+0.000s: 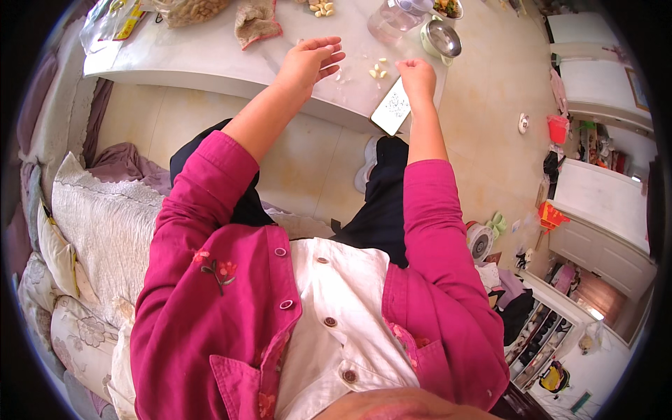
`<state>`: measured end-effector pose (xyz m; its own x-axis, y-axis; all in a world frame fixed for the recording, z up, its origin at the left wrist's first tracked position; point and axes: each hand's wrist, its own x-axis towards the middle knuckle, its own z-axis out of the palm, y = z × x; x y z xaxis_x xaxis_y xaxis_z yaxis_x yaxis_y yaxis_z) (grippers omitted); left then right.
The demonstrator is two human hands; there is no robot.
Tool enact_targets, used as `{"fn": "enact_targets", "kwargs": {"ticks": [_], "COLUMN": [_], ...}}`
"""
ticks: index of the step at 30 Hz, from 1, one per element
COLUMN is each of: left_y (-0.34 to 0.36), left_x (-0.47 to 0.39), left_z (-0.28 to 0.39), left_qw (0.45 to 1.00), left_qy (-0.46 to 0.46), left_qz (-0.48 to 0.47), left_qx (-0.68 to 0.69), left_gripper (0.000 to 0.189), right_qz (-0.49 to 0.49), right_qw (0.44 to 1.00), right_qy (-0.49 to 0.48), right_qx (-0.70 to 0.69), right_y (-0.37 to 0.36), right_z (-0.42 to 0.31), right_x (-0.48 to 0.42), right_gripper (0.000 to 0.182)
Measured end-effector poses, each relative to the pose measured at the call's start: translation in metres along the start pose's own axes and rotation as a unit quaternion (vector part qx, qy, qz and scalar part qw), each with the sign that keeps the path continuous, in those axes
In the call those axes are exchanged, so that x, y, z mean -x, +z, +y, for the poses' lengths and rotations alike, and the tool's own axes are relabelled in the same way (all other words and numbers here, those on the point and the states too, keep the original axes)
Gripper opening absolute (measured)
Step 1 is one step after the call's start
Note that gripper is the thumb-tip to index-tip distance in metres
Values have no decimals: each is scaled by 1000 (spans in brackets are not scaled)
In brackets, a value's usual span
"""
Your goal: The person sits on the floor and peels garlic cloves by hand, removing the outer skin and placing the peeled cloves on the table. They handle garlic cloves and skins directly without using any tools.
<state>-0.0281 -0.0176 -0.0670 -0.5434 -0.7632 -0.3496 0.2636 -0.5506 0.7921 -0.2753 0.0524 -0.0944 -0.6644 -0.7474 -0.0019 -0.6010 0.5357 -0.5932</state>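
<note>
My left hand (pixel 313 59) hovers over the light tabletop (pixel 210 63), fingers apart, and I see nothing in it. My right hand (pixel 418 76) is curled above the near right corner, beside a phone (pixel 392 109) with a lit screen; whether its fingertips pinch something small I cannot tell. Between the hands lie several peeled garlic cloves (pixel 377 72), with thin bits of skin (pixel 341 76) to their left. More peeled cloves (pixel 322 9) lie at the far side. A beige cloth glove or rag (pixel 256 22) with red edging lies left of my left hand.
Beyond my right hand stand a green-and-steel bowl (pixel 442 39), a clear plastic jug (pixel 395 21) and a dish of food (pixel 448 8). A bag of peanuts (pixel 191 10) and a plastic bag (pixel 113 23) are at the far left. A covered sofa (pixel 105 226) is at left.
</note>
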Motion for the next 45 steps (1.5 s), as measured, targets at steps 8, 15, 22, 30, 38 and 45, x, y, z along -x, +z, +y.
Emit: {"fn": "enact_targets", "kwargs": {"ticks": [8,15,22,30,38,45], "left_y": [-3,-8,-1,8,8,17], "left_x": [-5,-16,10,16,21,20], "left_z": [-1,-32,-19,-14,-3,13], "left_qw": [971,853,601,747,803,836], "left_qy": [17,236,349,269,278,326], "left_qz": [-23,2,11,-44,2,57], "left_qx": [-236,-466,-719,-606,-528,-438], "left_gripper": [30,22,45,28,20,20], "right_qz": [28,-146,-446,-288,-188,-185], "right_qw": [958,689,552,582,554,539], "right_qy": [-90,13,41,91,205,222], "right_qx": [-270,-710,-703,-755,-785,-791], "right_y": [9,28,57,31,10,-7], "right_z": [-50,-164,-216,-128,-77,-90], "right_x": [13,80,144,12,55,69], "right_gripper": [29,31,26,20,36,45]}}
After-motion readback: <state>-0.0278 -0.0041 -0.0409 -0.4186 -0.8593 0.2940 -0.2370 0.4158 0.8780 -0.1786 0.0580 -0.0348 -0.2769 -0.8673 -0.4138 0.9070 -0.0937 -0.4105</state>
